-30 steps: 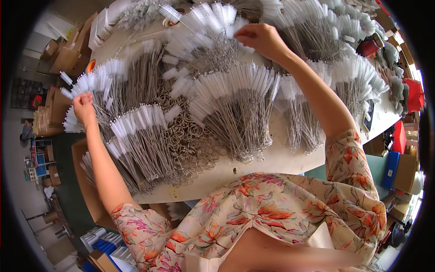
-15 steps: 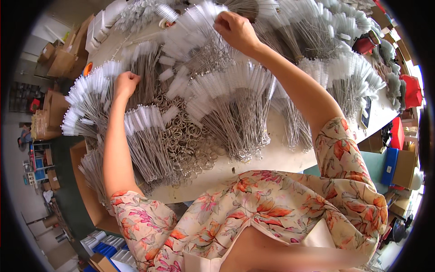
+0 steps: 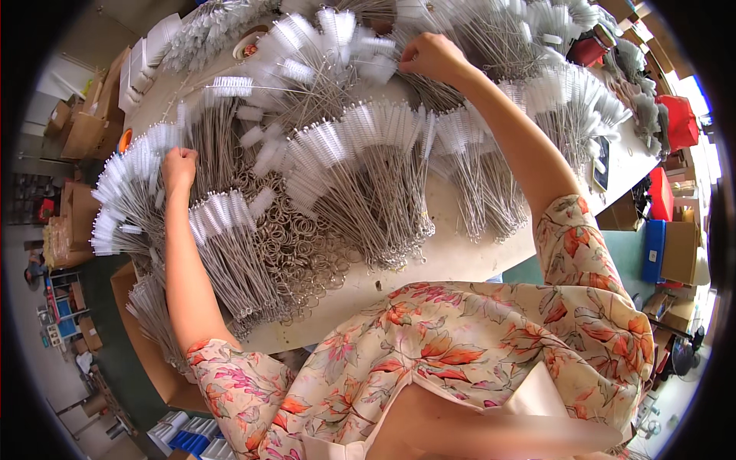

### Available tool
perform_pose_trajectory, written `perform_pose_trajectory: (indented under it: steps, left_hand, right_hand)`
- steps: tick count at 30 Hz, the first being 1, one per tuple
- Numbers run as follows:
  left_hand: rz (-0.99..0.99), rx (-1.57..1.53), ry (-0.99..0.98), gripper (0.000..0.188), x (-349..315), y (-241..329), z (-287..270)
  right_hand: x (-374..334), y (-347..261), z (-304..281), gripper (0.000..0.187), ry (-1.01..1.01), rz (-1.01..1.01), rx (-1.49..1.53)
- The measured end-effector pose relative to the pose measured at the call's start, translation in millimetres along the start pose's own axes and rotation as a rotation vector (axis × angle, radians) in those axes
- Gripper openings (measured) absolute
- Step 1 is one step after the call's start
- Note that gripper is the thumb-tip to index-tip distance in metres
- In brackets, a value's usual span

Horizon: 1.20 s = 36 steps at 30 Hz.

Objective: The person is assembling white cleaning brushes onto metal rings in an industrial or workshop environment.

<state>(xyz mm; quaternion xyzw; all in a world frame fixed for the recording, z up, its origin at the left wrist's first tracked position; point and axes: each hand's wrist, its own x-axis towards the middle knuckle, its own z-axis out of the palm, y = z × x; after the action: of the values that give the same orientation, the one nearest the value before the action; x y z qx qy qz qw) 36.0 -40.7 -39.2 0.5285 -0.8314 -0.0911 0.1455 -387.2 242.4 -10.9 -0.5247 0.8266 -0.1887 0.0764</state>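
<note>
My left hand [image 3: 181, 169] is closed at the left, beside a fan of wire-stemmed brushes [image 3: 138, 172] with white bristle heads. Whatever its fingers hold, if anything, is hidden. My right hand [image 3: 435, 58] reaches to the far side of the table, fingers pinched together, next to a loose heap of white-bristled brushes [image 3: 307, 57]. I cannot make out what lies in that pinch. Between my arms stands a large row of brushes [image 3: 360, 169], looped wire ends toward me. Left of it spreads a pile of metal rings [image 3: 299, 234], with another brush bundle [image 3: 234, 253] alongside.
More brush bundles [image 3: 575, 103] crowd the right side of the pale table [image 3: 448, 257]. A phone-like dark object [image 3: 602, 165] lies near the right edge. Below the left edge stands an open cardboard box [image 3: 134, 322]. Red and blue containers [image 3: 654, 253] are off to the right.
My right hand has moved right, away from the far brush heap. The left has shifted left and slightly nearer. A brush now lies crosswise atop the far-left bundle.
</note>
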Motion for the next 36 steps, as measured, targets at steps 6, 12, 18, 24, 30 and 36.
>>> perform_pose_trajectory:
  steps: [6,12,18,24,30,36]
  left_hand:
    - [-0.331,-0.238,-0.108,0.023,-8,28,-11]
    - [0.065,-0.098,0.333,0.017,-14,45,-37]
    - [0.212,-0.507,0.446,0.018,5,30,-52]
    - [0.157,-0.369,0.139,0.012,6,-7,-37]
    - [-0.013,-0.150,0.099,0.008,-7,12,-33]
    - [0.264,-0.578,0.666,0.016,-25,64,-90]
  right_hand:
    - [5,17,9,0.022,-0.028,0.092,-0.021]
    - [7,25,-23,0.024,0.116,0.049,0.268]
    - [5,53,-122,0.014,0.690,-0.146,0.478]
    - [8,161,-164,0.017,0.638,-0.415,-0.120]
    - [-10,199,-145,0.022,0.388,-0.081,-0.216]
    - [17,176,-146,0.021,0.391,0.130,-0.188]
